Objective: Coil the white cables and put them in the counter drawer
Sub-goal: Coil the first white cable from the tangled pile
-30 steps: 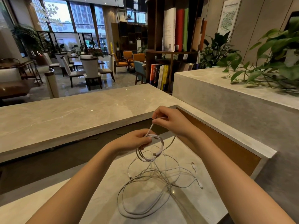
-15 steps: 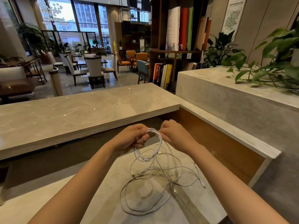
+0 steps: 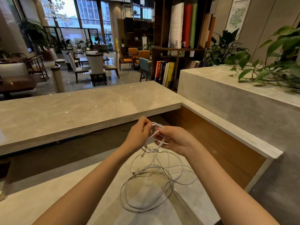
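A tangle of thin white cables [image 3: 151, 189] lies in loose loops on the lower marble counter [image 3: 68, 197] in front of me. A small coil of the cables [image 3: 156, 127] is lifted above the counter between both hands. My left hand [image 3: 138, 135] grips the top of the coil with curled fingers. My right hand [image 3: 175, 140] holds the coil's right side, fingers curled round a strand. Loose strands hang from the coil down to the pile. No drawer is in view.
A higher marble ledge [image 3: 81, 111] runs across behind the hands. A wooden panel [image 3: 219, 148] and a raised stone planter [image 3: 227, 98] with green plants close off the right. A bookshelf [image 3: 178, 46] and lounge chairs stand beyond.
My right hand came down from a raised pull on a strand and closed in on the coil. Both hands rose slightly, now meeting at the coil.
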A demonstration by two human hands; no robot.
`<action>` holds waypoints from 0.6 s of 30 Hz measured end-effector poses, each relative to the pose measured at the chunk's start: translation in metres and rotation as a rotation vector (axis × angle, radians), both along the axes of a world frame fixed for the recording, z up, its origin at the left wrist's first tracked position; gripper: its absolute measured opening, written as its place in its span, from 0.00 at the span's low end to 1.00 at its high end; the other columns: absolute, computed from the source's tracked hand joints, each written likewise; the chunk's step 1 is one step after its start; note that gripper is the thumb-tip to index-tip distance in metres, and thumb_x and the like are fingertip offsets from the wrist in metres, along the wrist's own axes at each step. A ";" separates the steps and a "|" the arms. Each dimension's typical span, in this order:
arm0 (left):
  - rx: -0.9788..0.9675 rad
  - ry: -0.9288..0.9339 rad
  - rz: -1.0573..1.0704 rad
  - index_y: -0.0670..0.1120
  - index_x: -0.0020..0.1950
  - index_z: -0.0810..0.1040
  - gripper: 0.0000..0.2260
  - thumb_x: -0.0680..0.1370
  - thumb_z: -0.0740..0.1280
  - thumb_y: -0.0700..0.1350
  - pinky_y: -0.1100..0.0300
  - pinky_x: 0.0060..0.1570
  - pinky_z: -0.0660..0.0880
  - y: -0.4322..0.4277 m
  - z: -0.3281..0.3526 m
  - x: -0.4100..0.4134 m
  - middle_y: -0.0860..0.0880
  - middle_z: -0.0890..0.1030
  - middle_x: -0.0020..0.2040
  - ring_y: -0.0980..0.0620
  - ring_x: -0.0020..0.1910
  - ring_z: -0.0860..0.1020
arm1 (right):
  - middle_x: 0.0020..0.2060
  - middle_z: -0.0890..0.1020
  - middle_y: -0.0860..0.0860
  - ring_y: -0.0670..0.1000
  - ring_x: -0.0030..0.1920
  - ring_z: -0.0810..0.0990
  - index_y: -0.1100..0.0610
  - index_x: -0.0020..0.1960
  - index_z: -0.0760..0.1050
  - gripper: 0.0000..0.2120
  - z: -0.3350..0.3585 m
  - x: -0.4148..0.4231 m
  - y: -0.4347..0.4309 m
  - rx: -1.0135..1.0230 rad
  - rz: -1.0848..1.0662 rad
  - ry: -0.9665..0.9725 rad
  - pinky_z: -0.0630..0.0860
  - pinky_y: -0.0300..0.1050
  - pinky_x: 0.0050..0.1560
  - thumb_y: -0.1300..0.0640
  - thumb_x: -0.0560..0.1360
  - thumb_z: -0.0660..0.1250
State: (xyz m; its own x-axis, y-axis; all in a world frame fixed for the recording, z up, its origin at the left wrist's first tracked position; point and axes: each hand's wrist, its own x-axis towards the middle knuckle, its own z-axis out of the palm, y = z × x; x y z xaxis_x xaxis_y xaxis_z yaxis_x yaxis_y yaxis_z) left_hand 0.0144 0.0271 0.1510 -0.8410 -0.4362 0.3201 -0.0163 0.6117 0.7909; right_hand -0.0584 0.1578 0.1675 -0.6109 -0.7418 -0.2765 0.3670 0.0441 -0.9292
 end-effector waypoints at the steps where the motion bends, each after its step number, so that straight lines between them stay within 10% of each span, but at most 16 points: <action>1: -0.030 0.016 -0.004 0.44 0.49 0.69 0.05 0.81 0.56 0.43 0.70 0.31 0.68 0.000 -0.002 -0.001 0.52 0.74 0.36 0.58 0.32 0.71 | 0.37 0.80 0.56 0.51 0.41 0.78 0.64 0.48 0.78 0.07 0.002 -0.001 0.001 -0.036 -0.007 -0.136 0.77 0.51 0.53 0.63 0.76 0.62; 4: -0.079 0.077 -0.040 0.46 0.50 0.70 0.04 0.81 0.56 0.42 0.73 0.34 0.68 0.001 -0.006 -0.003 0.53 0.74 0.36 0.58 0.34 0.72 | 0.30 0.75 0.52 0.50 0.37 0.75 0.62 0.45 0.77 0.05 0.005 -0.002 0.004 -0.056 -0.017 -0.203 0.74 0.52 0.55 0.62 0.75 0.63; 10: 0.071 0.054 -0.037 0.48 0.57 0.76 0.10 0.81 0.56 0.44 0.67 0.37 0.69 0.007 -0.005 -0.014 0.51 0.76 0.40 0.57 0.37 0.73 | 0.45 0.78 0.56 0.53 0.43 0.81 0.59 0.50 0.75 0.05 -0.009 -0.011 0.007 0.360 -0.102 0.752 0.81 0.55 0.50 0.59 0.77 0.62; 18: -0.171 0.078 -0.029 0.46 0.64 0.75 0.14 0.82 0.55 0.43 0.66 0.46 0.65 0.013 0.002 -0.025 0.51 0.75 0.48 0.56 0.47 0.72 | 0.42 0.82 0.56 0.51 0.36 0.83 0.59 0.51 0.77 0.09 0.008 -0.019 0.015 0.515 -0.126 1.010 0.82 0.46 0.42 0.58 0.79 0.60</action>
State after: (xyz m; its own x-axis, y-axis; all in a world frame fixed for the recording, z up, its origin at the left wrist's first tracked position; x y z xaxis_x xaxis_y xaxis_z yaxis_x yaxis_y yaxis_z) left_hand -0.0103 0.0398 0.1530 -0.8221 -0.3457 0.4523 0.0605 0.7369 0.6732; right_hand -0.0776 0.1726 0.1757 -0.7891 -0.6003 0.1306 -0.5098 0.5213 -0.6844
